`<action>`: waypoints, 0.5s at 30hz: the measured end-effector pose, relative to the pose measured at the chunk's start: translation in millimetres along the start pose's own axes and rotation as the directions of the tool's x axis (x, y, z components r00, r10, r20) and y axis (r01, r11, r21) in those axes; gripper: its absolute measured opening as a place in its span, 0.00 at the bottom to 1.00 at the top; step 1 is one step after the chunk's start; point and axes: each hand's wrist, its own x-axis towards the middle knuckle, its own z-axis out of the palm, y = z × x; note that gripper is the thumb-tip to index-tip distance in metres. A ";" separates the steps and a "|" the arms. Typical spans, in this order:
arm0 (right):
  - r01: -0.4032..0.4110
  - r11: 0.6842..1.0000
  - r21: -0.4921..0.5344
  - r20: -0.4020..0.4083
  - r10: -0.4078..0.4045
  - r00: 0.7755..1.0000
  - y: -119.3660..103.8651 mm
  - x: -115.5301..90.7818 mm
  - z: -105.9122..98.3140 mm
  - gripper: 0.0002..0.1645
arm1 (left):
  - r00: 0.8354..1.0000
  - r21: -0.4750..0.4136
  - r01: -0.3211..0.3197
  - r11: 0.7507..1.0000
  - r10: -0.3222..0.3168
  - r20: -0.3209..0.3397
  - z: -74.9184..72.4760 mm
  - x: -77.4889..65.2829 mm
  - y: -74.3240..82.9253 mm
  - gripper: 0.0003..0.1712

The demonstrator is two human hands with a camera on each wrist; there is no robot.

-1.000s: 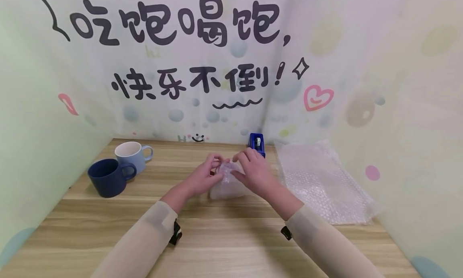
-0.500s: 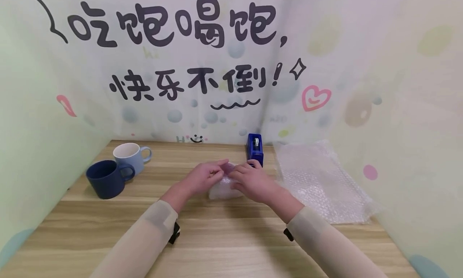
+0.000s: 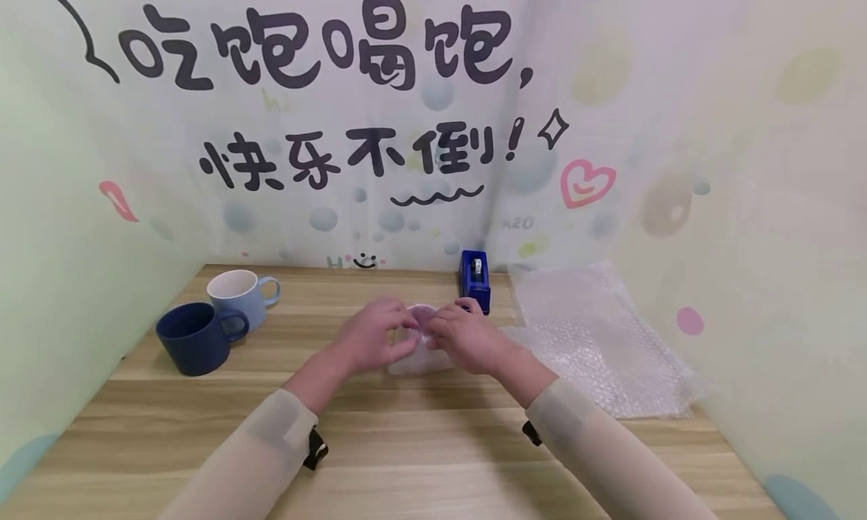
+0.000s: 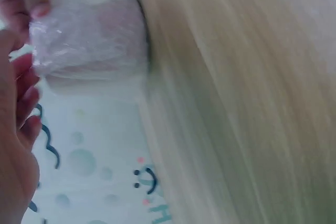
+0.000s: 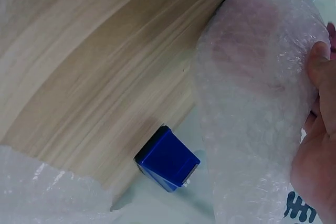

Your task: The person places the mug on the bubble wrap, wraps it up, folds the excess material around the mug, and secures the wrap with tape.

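A pinkish cup-like object (image 3: 421,314), its shape partly hidden, stands wrapped in clear bubble wrap (image 3: 416,363) on the table between both hands. In the left wrist view, the left hand (image 4: 16,145) has bent fingers at the edge of the wrapped bundle (image 4: 89,45). From the head, the left hand (image 3: 372,336) shows its fingers over the bundle's top rim and its thumb lower down. The right hand (image 3: 467,341) pinches the wrap's edge; in the right wrist view its thumb (image 5: 318,59) presses on the plastic. A loose length of wrap (image 5: 241,145) trails from the bundle.
A blue tape dispenser (image 3: 476,283) stands behind the right hand. Flat bubble wrap sheets (image 3: 596,347) lie at the right. Two mugs stand at the left: a dark blue mug (image 3: 196,343) and a light blue mug (image 3: 240,298). A printed wall cloth (image 3: 305,226) hangs behind.
Both hands have shifted on the bundle's top. The right hand has come lower, showing more of the tape dispenser. A loose flap of wrap now shows right of it.
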 end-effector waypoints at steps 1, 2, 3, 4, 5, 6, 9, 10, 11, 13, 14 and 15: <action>0.004 1.000 -0.001 -0.001 -0.004 1.000 0.2 0.3 -0.3 0.08 | 1.000 0.008 -0.025 1.000 0.025 0.019 -2.4 -0.9 2.5 0.12; 0.006 1.000 0.000 0.000 -0.006 1.000 0.4 0.5 -0.8 0.08 | 0.998 0.025 -0.050 0.998 0.048 0.044 -4.0 -1.5 4.4 0.13; 0.008 1.000 0.003 0.000 -0.008 1.000 0.5 0.4 -1.6 0.09 | 0.995 0.048 -0.074 0.996 0.071 0.068 -5.0 -1.8 6.1 0.15; 0.012 1.000 0.010 -0.004 -0.012 1.000 0.8 0.0 -2.5 0.10 | 0.993 0.068 -0.089 0.994 0.083 0.085 -5.9 -2.2 7.8 0.16; 0.014 0.999 0.047 0.008 -0.014 1.000 2.3 -0.2 -3.9 0.11 | 0.991 0.086 -0.102 0.991 0.094 0.097 -5.9 -2.2 8.9 0.16; 0.025 0.996 0.088 0.013 -0.026 1.000 4.6 -0.3 -5.5 0.12 | 0.989 0.093 -0.108 0.990 0.098 0.110 -5.9 -2.1 10.2 0.16; 0.047 0.974 0.220 0.024 -0.054 0.998 15.8 -1.4 -14.2 0.16 | 0.986 0.100 -0.120 0.988 0.106 0.132 -4.8 -1.5 12.4 0.13; 0.033 0.966 0.256 0.043 -0.046 0.998 20.4 -2.1 -18.1 0.16 | 0.985 0.088 -0.116 0.989 0.103 0.140 -5.0 -1.2 12.9 0.12; 0.011 0.957 0.290 0.074 -0.034 0.997 24.8 -2.5 -22.4 0.17 | 0.983 0.079 -0.113 0.990 0.100 0.151 -5.4 -0.8 13.1 0.11; -0.037 0.953 0.302 0.131 -0.003 0.991 31.4 -3.3 -30.4 0.18 | 0.980 0.081 -0.106 0.991 0.091 0.175 -6.5 -0.1 12.5 0.12; -0.077 0.951 0.298 0.179 0.023 0.984 33.1 -3.5 -34.5 0.19 | 0.979 0.083 -0.104 0.991 0.087 0.184 -7.5 0.3 11.8 0.12; -0.102 0.948 0.302 0.218 0.035 0.975 34.1 -3.0 -38.2 0.20 | 0.977 0.084 -0.093 0.992 0.075 0.198 -9.2 0.8 11.0 0.13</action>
